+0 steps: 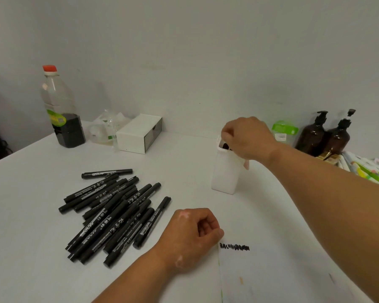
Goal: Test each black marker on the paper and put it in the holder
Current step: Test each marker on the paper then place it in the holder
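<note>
A pile of several black markers lies on the white table, left of centre. The white holder stands upright further back. My right hand hovers over its mouth, fingers curled down, pinching a black marker whose dark end shows just inside the rim. The paper lies at the near right, with a black scribble along its top edge. My left hand rests as a loose fist at the paper's top left corner, thumb near the edge, with nothing visible in it.
At the back left stand a red-capped bottle of dark liquid, crumpled clear plastic and a white box. Two brown pump bottles, a green-labelled container and patterned packets line the back right, against the wall.
</note>
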### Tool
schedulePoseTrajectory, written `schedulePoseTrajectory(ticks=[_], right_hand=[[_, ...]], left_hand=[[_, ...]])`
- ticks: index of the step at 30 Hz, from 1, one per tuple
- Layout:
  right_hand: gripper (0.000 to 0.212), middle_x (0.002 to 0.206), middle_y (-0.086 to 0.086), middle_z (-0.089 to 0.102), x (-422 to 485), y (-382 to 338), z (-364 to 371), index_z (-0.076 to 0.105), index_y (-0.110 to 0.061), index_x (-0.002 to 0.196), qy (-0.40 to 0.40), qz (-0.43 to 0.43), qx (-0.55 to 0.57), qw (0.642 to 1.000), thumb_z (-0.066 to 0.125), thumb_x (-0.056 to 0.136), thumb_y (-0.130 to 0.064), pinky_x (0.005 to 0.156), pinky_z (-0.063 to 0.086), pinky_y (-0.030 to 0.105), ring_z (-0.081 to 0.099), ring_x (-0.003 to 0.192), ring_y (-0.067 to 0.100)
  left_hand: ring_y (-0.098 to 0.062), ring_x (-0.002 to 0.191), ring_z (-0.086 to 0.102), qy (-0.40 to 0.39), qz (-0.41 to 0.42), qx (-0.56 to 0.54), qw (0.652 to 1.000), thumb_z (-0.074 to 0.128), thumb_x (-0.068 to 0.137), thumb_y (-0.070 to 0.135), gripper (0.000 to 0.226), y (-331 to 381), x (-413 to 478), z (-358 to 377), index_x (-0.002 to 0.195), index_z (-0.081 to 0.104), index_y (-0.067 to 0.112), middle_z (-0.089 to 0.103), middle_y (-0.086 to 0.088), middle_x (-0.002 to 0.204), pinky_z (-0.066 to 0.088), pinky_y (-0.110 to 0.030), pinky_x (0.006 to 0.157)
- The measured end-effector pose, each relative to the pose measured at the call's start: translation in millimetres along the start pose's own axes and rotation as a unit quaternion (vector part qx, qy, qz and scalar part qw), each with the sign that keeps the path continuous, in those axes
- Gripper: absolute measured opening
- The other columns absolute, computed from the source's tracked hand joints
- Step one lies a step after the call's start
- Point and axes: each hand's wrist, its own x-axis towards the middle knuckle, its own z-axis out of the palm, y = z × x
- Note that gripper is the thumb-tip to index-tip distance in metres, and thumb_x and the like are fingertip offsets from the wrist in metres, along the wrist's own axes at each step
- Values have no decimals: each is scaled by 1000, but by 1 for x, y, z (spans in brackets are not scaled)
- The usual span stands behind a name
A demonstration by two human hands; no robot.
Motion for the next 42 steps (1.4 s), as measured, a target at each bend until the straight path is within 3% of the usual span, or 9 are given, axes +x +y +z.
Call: schedulePoseTrajectory(ticks=[2, 4, 8, 12, 16, 24, 31, 38, 42], right_hand=[[21, 86, -5, 76, -9, -11, -7, 75, -26, 90, 119, -42, 49, 991, 54, 94, -28, 82, 53, 39, 65, 84, 23], [17, 79, -11, 73, -22, -28, -6, 75, -26, 90, 124, -121, 98, 980, 59, 92, -28, 79, 56, 37, 63, 75, 17], [18, 100, -17, 73, -46, -63, 25, 75, -31, 110, -95, -244, 86, 961, 64, 97, -33, 79, 45, 20, 49, 72, -5], [29, 126, -6, 70, -47, -86, 64, 71, -27, 126, -217, -267, 77, 936, 69, 97, -28, 84, 38, 21, 51, 92, 1], [36, 129, -4, 68, -42, -102, 84, 70, -30, 126, -250, -250, 94, 931, 75, 91, -22, 89, 46, 26, 62, 108, 13], [29, 115, -2, 73, -43, -97, 81, 75, -26, 118, -263, -239, 69, 932, 75, 89, -20, 93, 55, 39, 66, 103, 18], [16, 100, -10, 76, -71, -39, 42, 78, -29, 105, -190, -143, 190, 952, 76, 90, -31, 81, 54, 25, 62, 79, 6], [8, 74, -14, 73, -157, 9, 29, 80, -32, 96, -158, 28, 408, 899, 79, 89, -30, 62, 47, 16, 63, 65, 1], [10, 70, -4, 73, -204, 15, 29, 82, -25, 95, -165, 93, 503, 843, 78, 90, -17, 56, 48, 21, 62, 61, 5]], left_hand=[[-1, 56, 50, -2, 5, -2, 1000, 75, 83, 25, 8, 0, 0, -1, 78, 71, 19, 62, 9, 64, 42, -12, 58], [-1, 57, 50, -3, 6, -6, 1000, 75, 83, 25, 9, 0, 0, -1, 79, 71, 18, 65, 5, 66, 43, -13, 59], [-2, 56, 49, -11, 2, -14, 1000, 75, 83, 23, 9, -1, 1, -1, 78, 71, 16, 61, 11, 64, 43, -13, 58], [-1, 55, 49, -29, -11, -21, 999, 75, 82, 23, 8, -3, 1, -1, 78, 71, 18, 58, 14, 62, 41, -12, 57], [-2, 56, 50, -49, -18, -22, 998, 75, 83, 23, 8, -4, 2, -1, 77, 70, 19, 60, 11, 64, 43, -14, 57], [-1, 55, 49, -55, -10, -13, 998, 75, 82, 22, 9, -4, 2, -1, 76, 70, 18, 59, 13, 62, 42, -13, 56], [-1, 54, 48, -50, -1, -7, 999, 75, 82, 23, 8, -3, 1, -2, 76, 71, 19, 58, 16, 59, 39, -11, 56], [-2, 58, 54, -9, -3, -29, 1000, 74, 83, 25, 5, -4, 0, -1, 81, 71, 28, 65, 11, 66, 43, -13, 59], [-15, 69, 61, 2, -24, -126, 992, 69, 78, 30, 14, 2, 1, 1, 92, 72, 33, 71, 1, 81, 53, -35, 71]])
